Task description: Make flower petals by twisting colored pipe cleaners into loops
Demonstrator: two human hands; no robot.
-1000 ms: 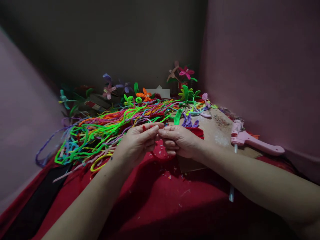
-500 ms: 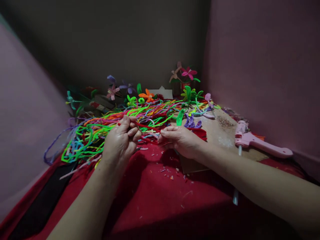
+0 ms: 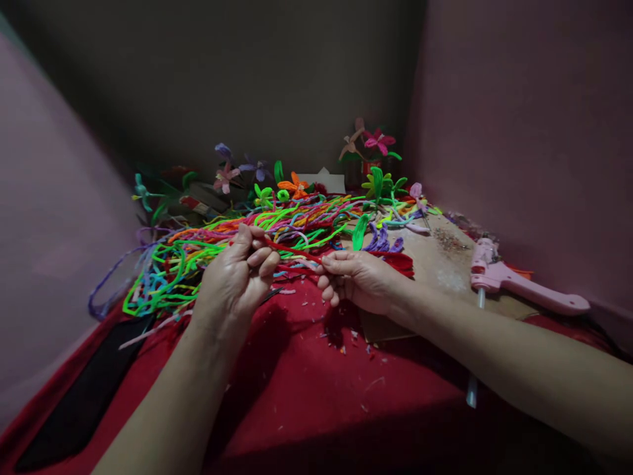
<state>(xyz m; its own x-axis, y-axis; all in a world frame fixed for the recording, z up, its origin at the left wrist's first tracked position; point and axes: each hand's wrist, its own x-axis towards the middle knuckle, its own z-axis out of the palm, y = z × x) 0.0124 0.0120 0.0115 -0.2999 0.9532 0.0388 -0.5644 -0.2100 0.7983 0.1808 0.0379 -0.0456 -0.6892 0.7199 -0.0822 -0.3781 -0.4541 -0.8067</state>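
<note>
A red pipe cleaner [image 3: 295,251] stretches between my two hands above the red cloth [image 3: 316,382]. One end is pinched in my left hand [image 3: 242,267], its fingers curled, with a small red tip showing by the thumb. My right hand [image 3: 359,280] pinches the other end between thumb and forefinger, the remaining fingers loosely bent. Just behind lies a tangled heap of coloured pipe cleaners [image 3: 182,257], green, orange, pink and blue. A bundle of red pipe cleaners [image 3: 398,262] rests beyond my right wrist, beside purple looped pieces [image 3: 383,237].
A pink glue gun [image 3: 524,280] with a clear glue stick lies at right on a brown board [image 3: 435,254]. Pipe-cleaner flowers [image 3: 297,187] stand along the back. A black strip [image 3: 89,396] lies at left. Small clippings [image 3: 353,336] dot the cloth.
My hands have drawn slightly apart, with more of the red pipe cleaner showing between them. My right hand's lower fingers have loosened. The view has shifted a little.
</note>
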